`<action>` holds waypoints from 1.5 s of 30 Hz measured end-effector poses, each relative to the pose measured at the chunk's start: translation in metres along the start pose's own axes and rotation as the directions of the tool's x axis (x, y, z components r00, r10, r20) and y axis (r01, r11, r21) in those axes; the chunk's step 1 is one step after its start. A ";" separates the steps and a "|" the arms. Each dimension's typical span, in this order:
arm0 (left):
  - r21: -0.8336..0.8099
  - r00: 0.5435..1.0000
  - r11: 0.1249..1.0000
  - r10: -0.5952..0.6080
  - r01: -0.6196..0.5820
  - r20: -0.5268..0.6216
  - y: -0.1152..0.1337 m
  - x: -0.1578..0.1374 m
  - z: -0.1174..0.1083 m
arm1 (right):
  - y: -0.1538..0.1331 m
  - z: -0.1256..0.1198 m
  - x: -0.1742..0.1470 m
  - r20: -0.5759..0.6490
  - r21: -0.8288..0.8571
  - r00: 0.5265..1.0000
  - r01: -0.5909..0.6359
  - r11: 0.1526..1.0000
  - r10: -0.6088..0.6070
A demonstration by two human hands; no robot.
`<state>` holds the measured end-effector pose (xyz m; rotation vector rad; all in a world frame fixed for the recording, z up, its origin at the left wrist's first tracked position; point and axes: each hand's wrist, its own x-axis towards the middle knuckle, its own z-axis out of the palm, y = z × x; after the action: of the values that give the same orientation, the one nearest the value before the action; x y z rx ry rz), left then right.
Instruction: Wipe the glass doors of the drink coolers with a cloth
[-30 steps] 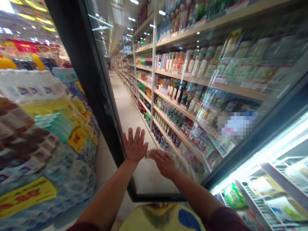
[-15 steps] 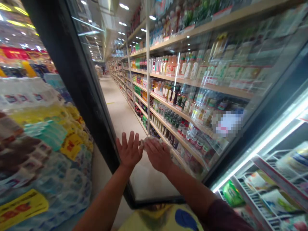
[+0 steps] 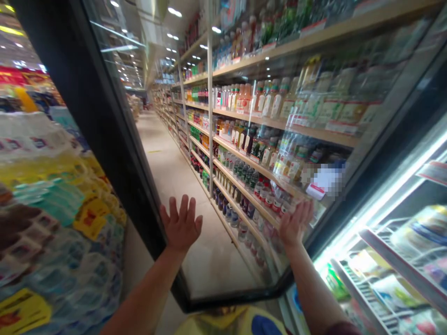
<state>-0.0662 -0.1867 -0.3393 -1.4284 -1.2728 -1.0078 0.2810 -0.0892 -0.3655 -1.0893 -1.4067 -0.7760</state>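
My left hand [image 3: 181, 223] lies flat against the glass door [image 3: 220, 260], fingers spread, near the door's black left frame [image 3: 104, 139]. It holds nothing. My right hand [image 3: 295, 225] presses on the glass farther right, near the lower right part of the door. Its fingers are close together, tilted to the right and smeared by motion. Under them is a pale crumpled cloth, mostly hidden by the hand and hard to make out now. The door stands open in front of me.
Through the glass show long shelves [image 3: 240, 144] of bottled drinks beside an aisle floor [image 3: 160, 163]. Stacked shrink-wrapped packs [image 3: 70, 260] rise at the left. A lit cooler with wire racks [image 3: 363, 274] and packaged goods stands at the right.
My right hand has swept right across the glass, away from my left hand. The left hand stays spread on the glass. The view has shifted slightly.
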 end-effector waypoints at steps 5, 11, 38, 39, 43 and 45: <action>0.000 0.999 1.000 -0.022 0.022 0.026 0.002 -0.003 -0.002 | 0.033 0.001 0.006 -0.153 0.033 0.952 -0.265 0.964 0.266; 0.008 1.000 1.000 0.018 -0.018 0.000 0.005 0.002 -0.007 | -0.035 0.004 0.051 -0.101 0.075 0.977 -0.181 0.981 0.188; -0.009 0.999 1.000 0.014 -0.014 -0.031 0.007 0.003 -0.010 | -0.026 0.001 0.103 -0.098 0.190 0.889 -0.424 0.885 0.447; -0.006 0.999 1.000 0.015 -0.015 -0.033 0.006 0.003 -0.010 | -0.041 0.000 0.115 -0.103 0.187 0.910 -0.379 0.906 0.402; 0.005 0.999 0.999 0.032 -0.031 -0.040 0.006 0.004 -0.012 | -0.125 -0.007 0.131 -0.039 0.154 0.983 -0.170 0.973 0.178; 0.017 0.998 0.999 0.041 -0.040 -0.046 0.006 0.005 -0.013 | -0.165 -0.010 0.112 0.031 0.152 0.999 0.020 0.988 -0.025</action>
<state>-0.0591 -0.1988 -0.3326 -1.4054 -1.2117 -0.9956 0.1393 -0.1367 -0.2327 -0.9734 -1.4829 -0.6577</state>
